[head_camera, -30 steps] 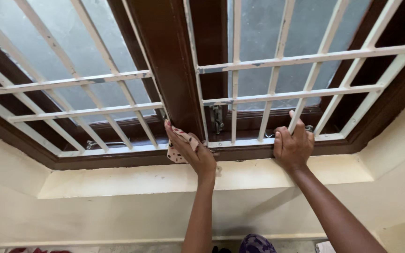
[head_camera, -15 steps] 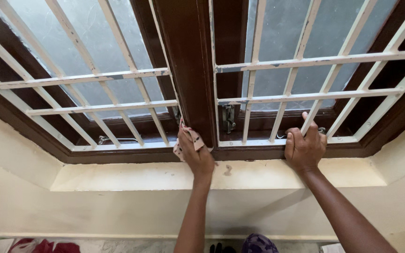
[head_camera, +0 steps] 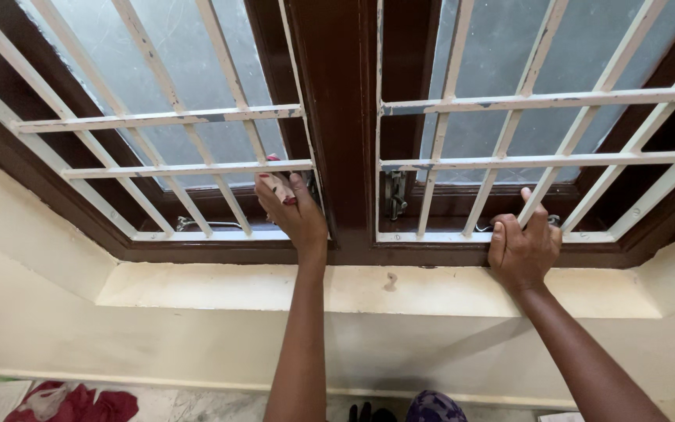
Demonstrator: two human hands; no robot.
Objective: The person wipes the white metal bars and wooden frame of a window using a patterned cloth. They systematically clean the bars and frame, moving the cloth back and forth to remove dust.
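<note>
**Cloth pinched in the left hand at the grille's lower corner, right hand braced on the bottom rail**

Closed around a small pale cloth (head_camera: 279,187) with red spots, the left hand (head_camera: 294,211) presses it against the white metal grille (head_camera: 189,168) of the left window pane, right where the lowest crossbar meets the dark brown centre post (head_camera: 337,117). The cloth is bunched under the fingers, and only a little of it shows above the knuckles. The right hand (head_camera: 523,248) holds no cloth; its fingers curl over the bottom rail of the right-hand grille (head_camera: 541,160), gripping it as a brace, with one finger raised along an upright bar.

As for progress, the wiping looks to be in its lower stage: the cloth sits at the inner bottom corner of the left grille, beside the post. Nothing in view tells surely which bars have been wiped. Those above the hand show grey, chipped patches, as do the bars on the right, so I judge most of the grille on both panes is left to do. The frosted glass (head_camera: 119,70) behind shows faint scratches. The cream sill (head_camera: 197,289) below carries a few dark specks and stains, and looks untouched. A red and white heap of fabric (head_camera: 72,405) lies on the floor at the lower left, well apart from both hands.
</note>
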